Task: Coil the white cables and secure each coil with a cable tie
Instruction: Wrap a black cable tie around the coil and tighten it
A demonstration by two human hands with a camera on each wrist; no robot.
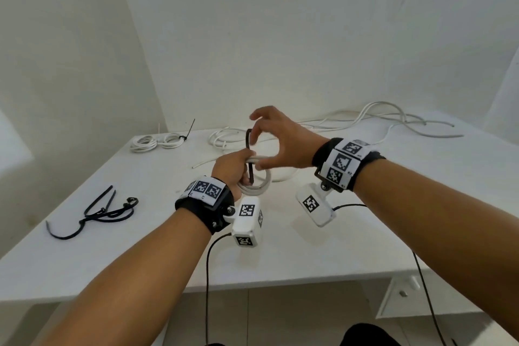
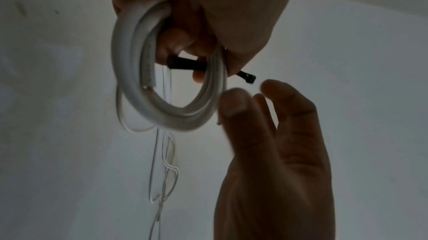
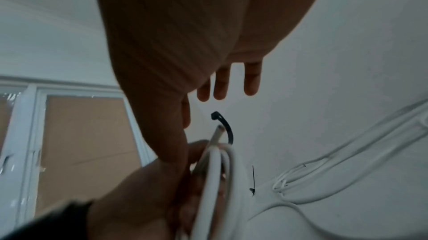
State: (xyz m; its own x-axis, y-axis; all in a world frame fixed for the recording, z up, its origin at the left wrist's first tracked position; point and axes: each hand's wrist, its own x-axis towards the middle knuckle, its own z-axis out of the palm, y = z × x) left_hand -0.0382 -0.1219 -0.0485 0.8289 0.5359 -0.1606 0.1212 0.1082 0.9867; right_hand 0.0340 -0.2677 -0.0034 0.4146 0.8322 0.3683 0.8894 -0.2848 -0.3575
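Note:
My left hand (image 1: 234, 167) grips a small white cable coil (image 1: 259, 187) above the table's middle, together with a black cable tie (image 1: 249, 149) that passes through the coil and arches upward. In the left wrist view the coil (image 2: 129, 71) hangs from my curled fingers and the tie (image 2: 197, 64) sticks out to the right, its head free. My right hand (image 1: 271, 139) hovers just right of the tie with fingers spread and holds nothing. In the right wrist view its fingers (image 3: 222, 86) are straight above the tie's curved end (image 3: 228, 130) and the coil (image 3: 215, 179).
Two tied coils (image 1: 157, 143) lie at the table's back left, and a loosely coiled cable (image 1: 224, 137) behind the hands. Long loose white cables (image 1: 393, 121) sprawl across the back right. Spare black cable ties (image 1: 98, 211) lie at the left. The table's front edge (image 1: 280, 281) is near.

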